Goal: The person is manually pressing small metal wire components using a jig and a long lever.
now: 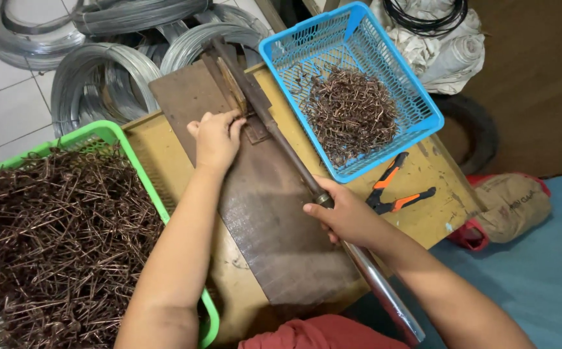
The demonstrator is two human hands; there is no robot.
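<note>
My right hand [345, 216] grips the long metal lever handle [384, 291] of a bending tool that runs diagonally across a dark metal plate [274, 232]. At the tool's head [245, 106], my left hand [216, 137] rests with its fingers pinched, touching the jaw; whether it holds a wire piece I cannot tell. A green basket [109, 132] at the left is full of straight brown wire pieces [54, 239]. A blue basket [417, 97] at the upper right holds a heap of bent brown wire pieces [352, 110].
Orange-handled pliers [394, 190] lie on the yellowish table [443, 207] beside the blue basket. Coils of grey wire [100, 77] lie on the tiled floor behind. A brown sack [510, 207] and white cloth bundle [446, 55] sit at the right.
</note>
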